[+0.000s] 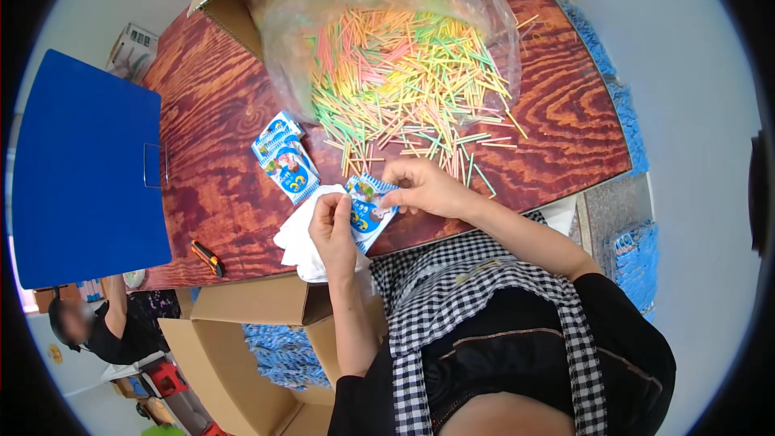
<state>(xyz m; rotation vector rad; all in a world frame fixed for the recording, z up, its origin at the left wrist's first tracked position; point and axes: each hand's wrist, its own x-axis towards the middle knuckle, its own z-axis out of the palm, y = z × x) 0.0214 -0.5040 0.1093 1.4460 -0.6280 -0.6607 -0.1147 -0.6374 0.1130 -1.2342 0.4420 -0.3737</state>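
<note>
Between my hands, over the table's near edge, is a small blue and white printed packet [367, 214]. The fingers of my left hand [333, 226] pinch its left side. My right hand [426, 189] grips its upper right edge with thumb and fingers. Under the packet and my left hand lies a crumpled white cloth [300, 236]. A short stack of similar packets [287, 163] rests on the table just beyond. Past my hands, a heap of thin pastel sticks [404, 73] in pink, yellow, green and orange spills out of a large clear plastic bag [286, 56].
The bag comes out of a cardboard box [234, 12] on the red wood-grain table [206, 137]. An orange and black utility knife [207, 258] lies near the left edge. Below stands an open carton [214, 355] holding blue packets [286, 354]. A co-worker [113, 327] is beyond the blue board [89, 169].
</note>
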